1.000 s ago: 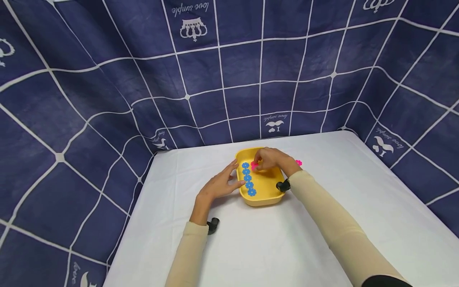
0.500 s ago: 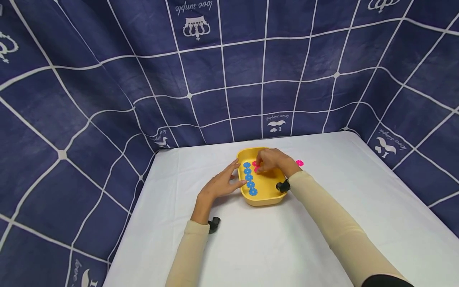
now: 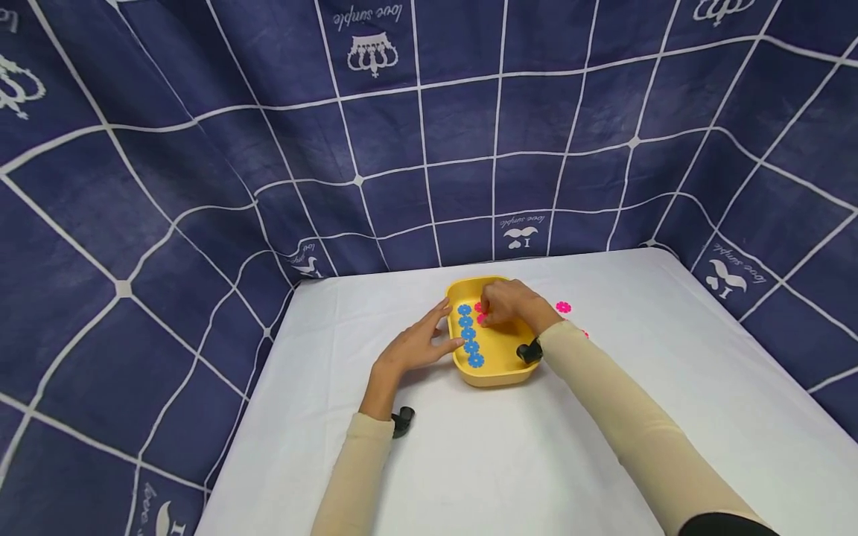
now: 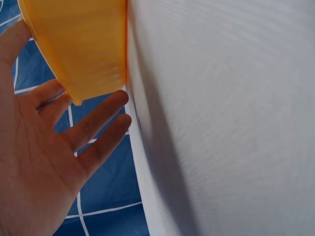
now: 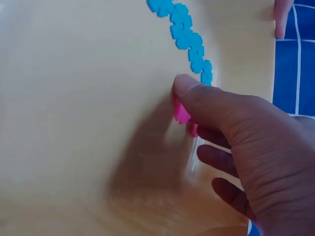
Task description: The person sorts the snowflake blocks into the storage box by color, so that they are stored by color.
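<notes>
The right hand [image 3: 511, 303] was seen inside the yellow tray [image 3: 499, 370], its thumb and fingers closed on a pink flower piece [image 5: 181, 112] that was pressed down onto the tray floor. In the right wrist view the pink piece lay just beside the blue flower row [image 5: 186, 35], close to it but, as far as could be told, not touching. Another pink piece [image 3: 477, 307] was partly visible by the fingertips in the head view, so a second row beside the blue one appeared to be under way; the step in hand was judged to be the seating of this pink piece in line.

The left hand [image 3: 417, 345] was held with fingers straight and relaxed against the tray's left wall, and nothing was gripped by it; the tray was judged to be steadied in this way. In the left wrist view the fingers [image 4: 98, 118] were shown at the tray's underside edge.

Further out, a loose pink flower [image 3: 563, 307] lay on the white tabletop [image 3: 509, 454] to the right of the tray, with another pink spot [image 3: 585, 334] half hidden behind the right forearm. For the next move, a clean release without dragging the seated piece would be called for, then a reach to the loose flowers.
</notes>
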A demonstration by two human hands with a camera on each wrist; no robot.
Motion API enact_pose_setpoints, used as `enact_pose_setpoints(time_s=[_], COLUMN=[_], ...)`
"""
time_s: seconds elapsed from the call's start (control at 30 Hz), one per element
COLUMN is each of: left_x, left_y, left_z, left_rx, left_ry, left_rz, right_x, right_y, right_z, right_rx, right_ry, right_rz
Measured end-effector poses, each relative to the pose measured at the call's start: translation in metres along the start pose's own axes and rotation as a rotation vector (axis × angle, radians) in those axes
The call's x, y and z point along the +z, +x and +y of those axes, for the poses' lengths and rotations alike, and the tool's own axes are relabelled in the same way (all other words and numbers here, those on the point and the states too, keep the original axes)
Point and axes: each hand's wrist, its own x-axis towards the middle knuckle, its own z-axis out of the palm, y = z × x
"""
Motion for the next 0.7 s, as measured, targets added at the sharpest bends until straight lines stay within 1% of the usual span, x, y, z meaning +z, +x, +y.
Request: enact_pose_setpoints(time_s=[0.17,0.27,0.43,0.53,0.7], left_x=[0.0023,0.0029,0.0035,0.0032,0.0028], left_y=[0.0016,0.0025,0.0024,0.0018,0.0013], left_z=[0.0006,-0.0001,-0.0009,-0.0009,-0.0016], left_rx=[0.010,0.007,0.003,-0.001,-0.006], left_ry=[0.013,0.016,0.018,0.021,0.024], left_rz=[0.006,0.021,0.024,0.020,0.020], right_x=[0.0008,-0.0001,-0.0010,-0.0009,-0.0041], right_y=[-0.0024,-0.0029,-0.0030,-0.0021,-0.0010], right_z=[-0.0010,-0.0016,-0.0020,-0.0025,-0.0044], right_rx=[-0.017,-0.016,-0.007,0.011,0.057], right_ry=[-0.024,-0.029,-0.027,-0.015,0.035], right_rz=[0.018,0.023,0.023,0.016,-0.002])
